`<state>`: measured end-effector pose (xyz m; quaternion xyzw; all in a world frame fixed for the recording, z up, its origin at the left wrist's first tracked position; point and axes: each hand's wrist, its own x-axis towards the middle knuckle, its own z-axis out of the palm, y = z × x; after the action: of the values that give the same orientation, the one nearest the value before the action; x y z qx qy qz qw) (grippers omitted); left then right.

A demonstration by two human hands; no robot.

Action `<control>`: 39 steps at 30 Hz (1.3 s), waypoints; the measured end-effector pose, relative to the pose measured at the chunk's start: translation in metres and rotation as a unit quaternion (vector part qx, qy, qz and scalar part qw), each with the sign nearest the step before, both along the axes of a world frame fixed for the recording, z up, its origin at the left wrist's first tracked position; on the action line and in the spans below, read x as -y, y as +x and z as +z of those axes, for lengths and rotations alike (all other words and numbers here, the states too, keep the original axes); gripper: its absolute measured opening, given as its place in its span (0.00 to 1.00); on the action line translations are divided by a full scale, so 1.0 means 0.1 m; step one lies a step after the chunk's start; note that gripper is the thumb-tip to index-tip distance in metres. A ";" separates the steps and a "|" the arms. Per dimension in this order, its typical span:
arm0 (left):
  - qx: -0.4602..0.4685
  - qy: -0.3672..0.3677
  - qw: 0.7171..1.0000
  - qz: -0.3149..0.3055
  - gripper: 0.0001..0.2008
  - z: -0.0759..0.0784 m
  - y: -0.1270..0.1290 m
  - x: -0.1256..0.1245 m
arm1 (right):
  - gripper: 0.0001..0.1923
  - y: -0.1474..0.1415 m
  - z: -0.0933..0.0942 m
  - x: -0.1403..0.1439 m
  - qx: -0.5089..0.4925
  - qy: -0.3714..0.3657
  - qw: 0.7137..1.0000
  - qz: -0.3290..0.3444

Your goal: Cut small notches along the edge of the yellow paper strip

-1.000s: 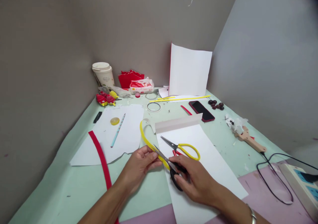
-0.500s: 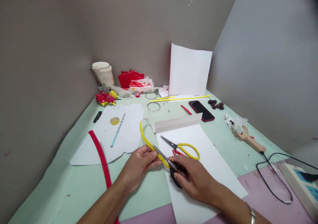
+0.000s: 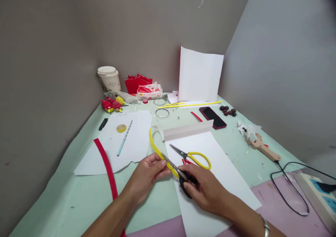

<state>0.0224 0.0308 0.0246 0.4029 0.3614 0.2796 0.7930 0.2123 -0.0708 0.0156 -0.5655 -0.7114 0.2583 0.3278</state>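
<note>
1. Head view: your left hand (image 3: 147, 174) pinches the yellow fringed strip (image 3: 157, 152) near desk centre.
2. Your right hand (image 3: 207, 189) grips black scissors (image 3: 178, 175), blades at the strip, over white paper (image 3: 223, 174).

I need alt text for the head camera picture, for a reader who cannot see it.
A person's left hand holds a yellow ridged strip while the right hand works black-handled scissors against it, above a white sheet on a green table. Yellow-handled scissors lie on the sheet, and a red strip lies to the left.
</note>
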 end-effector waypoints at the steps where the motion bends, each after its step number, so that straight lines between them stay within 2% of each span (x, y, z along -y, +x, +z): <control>1: 0.003 0.004 1.000 -0.006 0.11 0.01 0.00 0.01 | 0.20 0.00 -0.01 0.00 0.001 -0.001 1.000 -0.001; 4: 0.010 0.021 1.000 -0.017 0.13 0.03 0.00 0.02 | 0.21 0.01 -0.03 0.00 -0.001 0.003 1.000 -0.004; 10: -0.007 0.027 0.999 0.038 0.08 0.02 0.01 0.00 | 0.21 0.00 -0.04 0.01 -0.003 0.009 1.000 -0.008; 15: 0.009 0.010 0.998 0.054 0.07 0.00 0.02 -0.02 | 0.20 0.00 -0.02 0.02 -0.001 0.013 1.000 -0.007; 33: 0.004 -0.003 0.999 0.034 0.07 0.02 0.03 0.00 | 0.21 -0.01 0.03 0.01 0.004 -0.009 1.000 -0.004; 39: 0.006 -0.008 0.999 0.032 0.08 0.06 0.03 0.02 | 0.21 -0.02 0.01 0.01 0.004 0.010 1.000 -0.007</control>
<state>0.0254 0.0292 0.0303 0.3831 0.3717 0.3038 0.7892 0.2098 -0.0722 0.0165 -0.5679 -0.7114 0.2469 0.3324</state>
